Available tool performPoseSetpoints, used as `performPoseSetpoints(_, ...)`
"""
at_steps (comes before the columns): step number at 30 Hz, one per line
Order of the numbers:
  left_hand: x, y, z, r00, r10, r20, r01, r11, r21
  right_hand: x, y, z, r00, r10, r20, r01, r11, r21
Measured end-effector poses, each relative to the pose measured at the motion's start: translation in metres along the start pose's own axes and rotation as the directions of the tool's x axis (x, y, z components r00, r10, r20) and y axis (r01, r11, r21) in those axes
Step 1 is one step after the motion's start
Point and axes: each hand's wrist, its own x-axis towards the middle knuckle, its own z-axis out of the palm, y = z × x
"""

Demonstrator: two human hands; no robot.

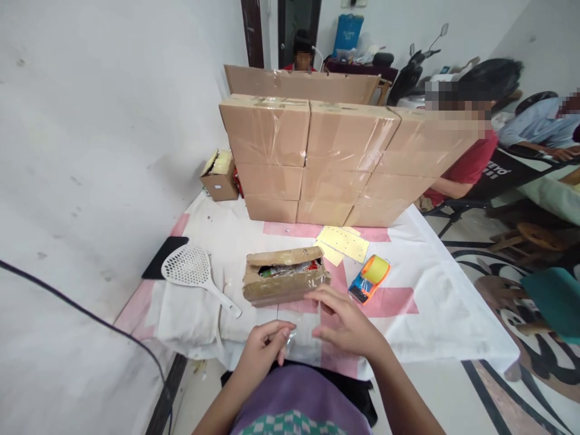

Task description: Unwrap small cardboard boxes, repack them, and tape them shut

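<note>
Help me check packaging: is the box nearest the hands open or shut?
Open: the box gapes along its top, with green and red contents showing.

Here a soft purple top (290,389) is filling the lower middle of the view, its outer edge curving in a smooth, rounded line. Down at the very bottom, a checked pattern (294,423) is showing up, green squares alternating with pale ones and standing out crisply against the purple. Plain black fabric (369,402) is peeking out on either side, too cropped for naming the garment. Both forearms (403,383) are appearing bare, and the left hand (266,343) and right hand (347,323) are going bare as well.
</note>
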Motion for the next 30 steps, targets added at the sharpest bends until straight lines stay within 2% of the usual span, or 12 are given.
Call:
performPoseSetpoints(3,0.001,0.008,-0.001,0.999,0.031,0.033,-0.03,0.999,-0.015,0.0,0.001,0.017,0.999,-0.033,-0.029,0.029,0.993,-0.112)
performPoseSetpoints(8,0.003,0.006,0.005,0.997,0.013,0.075,-0.012,1.0,-0.006,0.006,0.01,0.037,0.967,-0.062,-0.247,0.04,0.995,-0.094)
performPoseSetpoints(10,0.004,-0.005,0.007,0.994,-0.061,0.094,0.059,0.998,0.03,0.006,0.013,0.026,0.93,-0.039,-0.366,0.009,0.996,-0.085)
performPoseSetpoints(13,0.005,-0.024,0.003,0.969,-0.202,0.142,0.184,0.974,0.132,0.003,0.01,-0.009,0.804,-0.054,-0.592,0.008,0.997,-0.079)
performPoseSetpoints(14,0.006,-0.028,0.0,0.962,-0.229,0.146,0.207,0.967,0.151,0.002,0.007,-0.021,0.788,-0.05,-0.614,0.009,0.998,-0.07)
performPoseSetpoints(15,0.006,-0.029,-0.004,0.962,-0.236,0.14,0.214,0.965,0.153,0.002,0.003,-0.03,0.808,-0.043,-0.588,0.008,0.998,-0.062)
performPoseSetpoints(17,0.006,-0.025,-0.012,0.976,-0.195,0.102,0.183,0.976,0.119,0.003,-0.003,-0.037,0.913,-0.027,-0.406,-0.007,0.997,-0.081)
performPoseSetpoints(18,0.007,-0.019,-0.016,0.983,-0.165,0.08,0.158,0.983,0.096,0.005,-0.006,-0.034,0.958,-0.013,-0.288,-0.019,0.994,-0.11)
performPoseSetpoints(20,0.01,-0.005,-0.02,0.991,-0.12,0.052,0.118,0.992,0.041,0.01,-0.009,-0.018,0.992,0.028,-0.121,-0.05,0.983,-0.177)
performPoseSetpoints(23,0.015,0.013,-0.021,0.997,-0.063,0.046,0.063,0.998,0.002,0.017,-0.009,0.014,0.993,0.108,-0.056,-0.118,0.967,-0.226)
performPoseSetpoints(26,0.017,0.022,-0.019,0.997,0.03,0.066,-0.033,0.999,0.037,0.021,-0.007,0.031,0.972,0.23,-0.046,-0.235,0.955,-0.179)
performPoseSetpoints(30,0.015,0.021,-0.02,0.985,0.128,0.12,-0.142,0.983,0.119,0.023,-0.006,0.033,0.92,0.391,0.016,-0.39,0.913,0.124)
